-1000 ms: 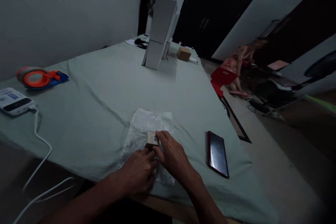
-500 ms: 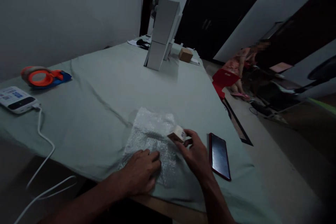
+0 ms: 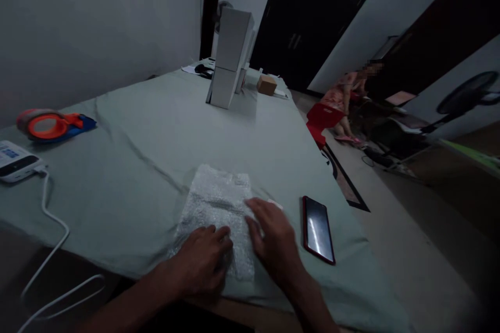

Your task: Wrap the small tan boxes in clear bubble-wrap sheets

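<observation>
A sheet of clear bubble wrap lies on the green-clothed table near its front edge. My left hand rests on its lower left part, fingers curled and pressed down on the wrap. Over the right edge of the wrap is my right hand, thumb and fingers apart, holding nothing. Just behind its fingers a small white box shows in part on the cloth; the hand hides the rest. A phone in a red case lies to the right.
At the left are an orange tape dispenser and a white device with a cable. Tall white boxes and a brown box stand at the back. A person sits at the right beyond the table.
My right hand has let go of the small box, which now sits on the table beyond it, and has opened over the wrap. The view has shifted slightly.
</observation>
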A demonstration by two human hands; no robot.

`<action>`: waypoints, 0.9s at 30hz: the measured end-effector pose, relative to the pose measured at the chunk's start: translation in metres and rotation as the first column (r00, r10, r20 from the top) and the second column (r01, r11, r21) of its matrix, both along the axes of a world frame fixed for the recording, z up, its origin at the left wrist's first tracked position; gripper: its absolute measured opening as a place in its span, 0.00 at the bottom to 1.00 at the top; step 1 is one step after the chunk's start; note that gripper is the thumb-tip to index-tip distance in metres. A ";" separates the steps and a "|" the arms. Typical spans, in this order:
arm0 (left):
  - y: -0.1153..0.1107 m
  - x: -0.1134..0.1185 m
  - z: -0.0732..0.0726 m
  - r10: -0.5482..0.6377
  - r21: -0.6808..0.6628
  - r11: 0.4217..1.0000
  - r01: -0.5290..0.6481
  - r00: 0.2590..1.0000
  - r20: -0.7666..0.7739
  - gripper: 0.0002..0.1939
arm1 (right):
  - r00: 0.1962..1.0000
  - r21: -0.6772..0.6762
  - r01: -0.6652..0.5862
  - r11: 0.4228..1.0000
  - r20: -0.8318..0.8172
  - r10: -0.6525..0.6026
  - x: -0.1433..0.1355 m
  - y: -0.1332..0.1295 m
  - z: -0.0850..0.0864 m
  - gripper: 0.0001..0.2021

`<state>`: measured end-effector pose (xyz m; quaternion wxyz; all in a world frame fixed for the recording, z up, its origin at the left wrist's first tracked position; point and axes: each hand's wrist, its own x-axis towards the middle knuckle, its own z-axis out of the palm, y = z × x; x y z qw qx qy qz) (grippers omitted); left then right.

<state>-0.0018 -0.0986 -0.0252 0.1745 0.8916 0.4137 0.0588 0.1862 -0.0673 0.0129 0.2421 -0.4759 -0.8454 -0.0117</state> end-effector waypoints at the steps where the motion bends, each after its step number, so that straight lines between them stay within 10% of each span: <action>1: 0.000 0.000 -0.001 0.004 0.002 1.000 -0.004 1.000 0.002 0.16 | 0.994 -0.091 -0.073 0.993 0.079 0.080 -0.010 0.000 0.000 0.16; 6: 0.000 -0.007 -0.002 0.002 -0.011 1.000 -0.001 0.996 0.093 0.13 | 0.946 -0.275 0.032 0.961 0.320 0.060 -0.020 0.008 -0.026 0.14; 18: 0.058 -0.028 -0.008 0.170 0.110 0.980 -0.168 0.985 -0.008 0.27 | 0.961 -0.247 0.186 0.951 0.246 -0.124 -0.022 -0.003 -0.048 0.17; 27: 0.016 -0.006 -0.016 0.085 0.077 0.993 -0.092 0.993 0.084 0.29 | 0.999 -0.140 0.031 0.990 0.033 -0.026 0.005 -0.002 -0.051 0.14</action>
